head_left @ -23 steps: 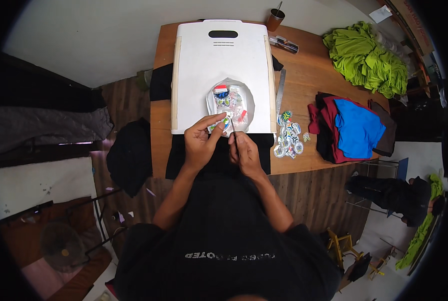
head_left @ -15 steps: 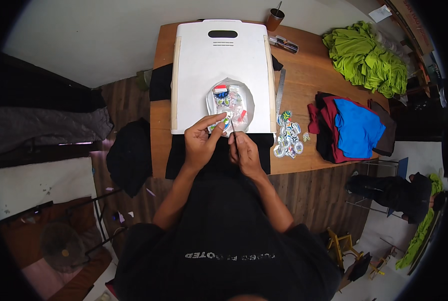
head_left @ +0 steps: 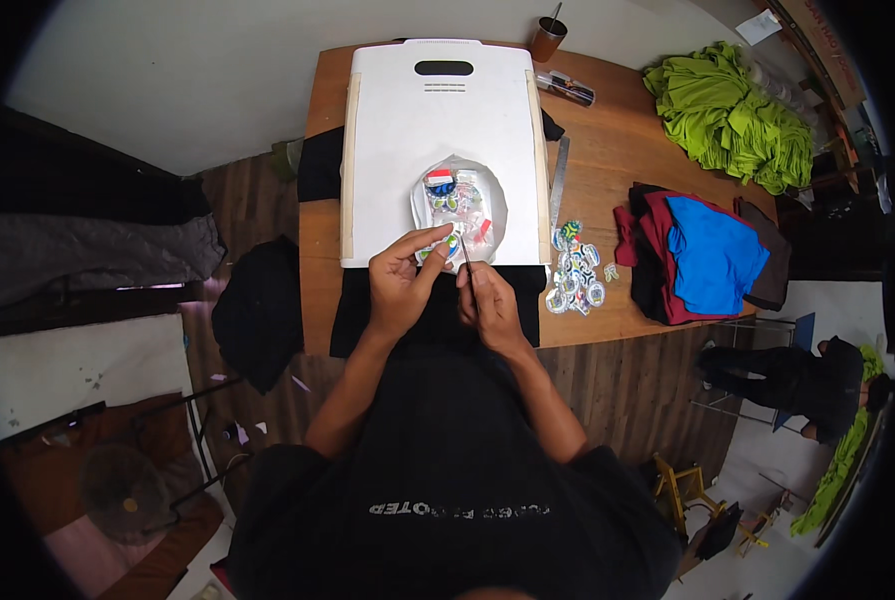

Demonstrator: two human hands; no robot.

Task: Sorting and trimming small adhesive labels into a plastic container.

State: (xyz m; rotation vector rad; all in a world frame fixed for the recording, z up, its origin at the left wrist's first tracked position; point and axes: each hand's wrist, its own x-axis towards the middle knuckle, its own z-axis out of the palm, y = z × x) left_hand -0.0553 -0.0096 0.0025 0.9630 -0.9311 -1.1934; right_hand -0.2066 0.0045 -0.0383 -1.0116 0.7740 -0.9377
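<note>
My left hand [head_left: 397, 290] pinches a small printed cut-out [head_left: 453, 243], white with blue and green, between thumb and forefinger. Closed around a thin dark pointed tool [head_left: 466, 254], my right hand [head_left: 490, 310] brings its tip up to the cut-out. Whether the tool is a blade, tweezers or scissors is too small to make out. Both hands are over the near edge of a white board [head_left: 387, 130] with a dark oval slot. Just beyond them a round white dish [head_left: 500, 205] holds clear plastic and colourful printed pieces.
Right of the board, several printed cut-outs [head_left: 575, 270] lie by a metal ruler [head_left: 561, 175]. Folded shirts, blue on top [head_left: 717, 255], and a lime-green cloth heap [head_left: 732, 120] occupy the table's right side. A brown cup [head_left: 548, 40] stands behind. Another person [head_left: 807, 380] is at far right.
My hands, the cut-out and the tool stay almost in place. At far right, the other person has shifted posture slightly.
</note>
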